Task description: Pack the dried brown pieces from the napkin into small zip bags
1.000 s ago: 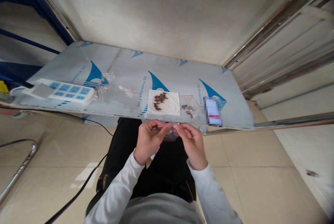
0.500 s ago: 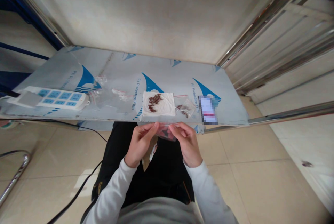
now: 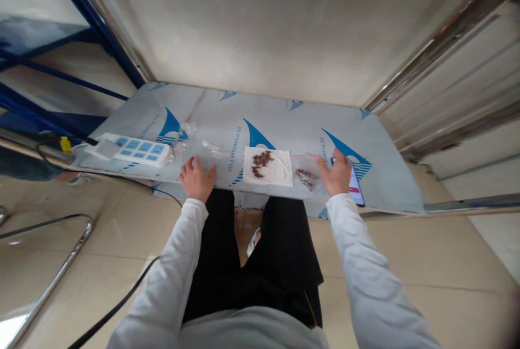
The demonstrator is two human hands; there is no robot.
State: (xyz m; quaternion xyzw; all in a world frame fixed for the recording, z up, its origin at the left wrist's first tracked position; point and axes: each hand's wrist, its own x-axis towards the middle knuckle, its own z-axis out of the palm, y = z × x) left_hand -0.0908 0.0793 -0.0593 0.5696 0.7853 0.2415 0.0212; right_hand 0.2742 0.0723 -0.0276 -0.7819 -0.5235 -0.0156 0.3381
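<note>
My left hand (image 3: 197,180) rests at the table's front edge with its fingers apart and nothing in it. Over on the right, my right hand (image 3: 338,176) is open, its thumb near a clear zip bag (image 3: 306,180) that has small brown pieces in it. That hand partly covers a phone (image 3: 355,186). Between the hands lies a white square cloth or tissue (image 3: 280,170), bearing a pile of small reddish-brown, capsule-like pieces (image 3: 262,160). Several clear plastic bags (image 3: 213,148) lie beyond my left hand.
A white power strip (image 3: 140,152) with blue sockets lies on the film-covered metal table (image 3: 211,108), at the left. Black cables (image 3: 117,305) hang below. Blue frame bars (image 3: 97,24) stand at the left, and a pale panel (image 3: 252,34) rises behind the table.
My hands have parted from the clear bag they held together over my lap. The left moved to the table's left front, the right toward the phone. More brown pieces show in the right-hand bag area.
</note>
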